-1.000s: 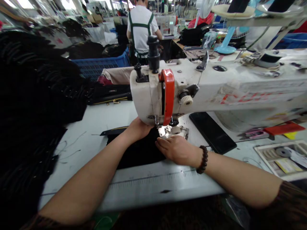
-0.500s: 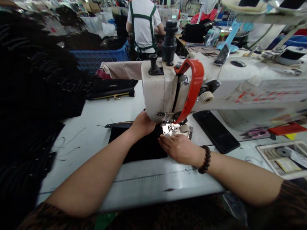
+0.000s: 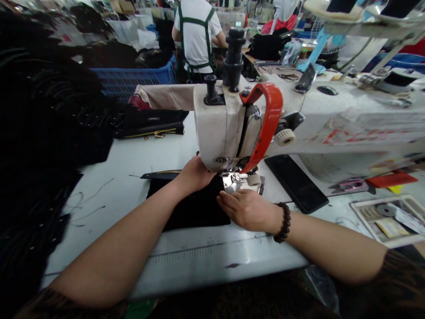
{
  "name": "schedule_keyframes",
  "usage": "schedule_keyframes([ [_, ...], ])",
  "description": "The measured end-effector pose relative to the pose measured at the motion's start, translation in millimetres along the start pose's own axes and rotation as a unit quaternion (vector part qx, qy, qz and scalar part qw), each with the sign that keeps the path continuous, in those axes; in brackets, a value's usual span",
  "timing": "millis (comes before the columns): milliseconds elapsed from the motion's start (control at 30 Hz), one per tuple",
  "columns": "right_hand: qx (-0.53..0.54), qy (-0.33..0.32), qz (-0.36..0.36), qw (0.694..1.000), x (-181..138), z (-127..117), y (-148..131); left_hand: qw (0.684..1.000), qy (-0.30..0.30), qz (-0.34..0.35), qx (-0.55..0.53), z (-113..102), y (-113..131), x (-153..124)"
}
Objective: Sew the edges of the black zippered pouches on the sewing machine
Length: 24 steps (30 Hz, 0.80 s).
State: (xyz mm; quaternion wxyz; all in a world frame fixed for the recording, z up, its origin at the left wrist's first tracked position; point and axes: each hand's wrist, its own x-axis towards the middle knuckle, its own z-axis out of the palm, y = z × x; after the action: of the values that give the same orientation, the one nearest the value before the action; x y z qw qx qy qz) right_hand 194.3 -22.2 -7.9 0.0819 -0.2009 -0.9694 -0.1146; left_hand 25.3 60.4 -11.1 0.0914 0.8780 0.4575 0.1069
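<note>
A black fabric piece (image 3: 195,208) lies flat on the sewing machine's bed, with a zipper (image 3: 162,174) along its far left edge. My left hand (image 3: 196,176) is curled over the far part of the fabric, its fingers partly hidden behind the machine head (image 3: 212,128). On the near right, my right hand (image 3: 247,208) is closed, fingers pressed together at the fabric's right edge. The lit presser foot (image 3: 234,178) stands just beyond those fingertips, at the fabric's right edge. The needle itself is too small to make out.
Black pouches (image 3: 152,123) with zippers lie behind on the left. A dark pile of pieces (image 3: 49,110) fills the left side. A phone (image 3: 297,184), pink-handled snips (image 3: 352,185) and a parts tray (image 3: 392,219) sit on the right. A co-worker (image 3: 197,35) stands beyond a blue crate (image 3: 139,79).
The whole view has shifted slightly. Both hands and the black fabric keep nearly the same place by the presser foot, and the right fingers stay at the fabric's edge.
</note>
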Motion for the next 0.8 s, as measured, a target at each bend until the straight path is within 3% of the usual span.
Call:
schedule_keyframes([
  [800, 0.004, -0.033, 0.009, 0.999, 1.3, -1.4, 3.1, 0.998, -0.010, -0.061, 0.021, 1.5, 4.9, 0.2],
])
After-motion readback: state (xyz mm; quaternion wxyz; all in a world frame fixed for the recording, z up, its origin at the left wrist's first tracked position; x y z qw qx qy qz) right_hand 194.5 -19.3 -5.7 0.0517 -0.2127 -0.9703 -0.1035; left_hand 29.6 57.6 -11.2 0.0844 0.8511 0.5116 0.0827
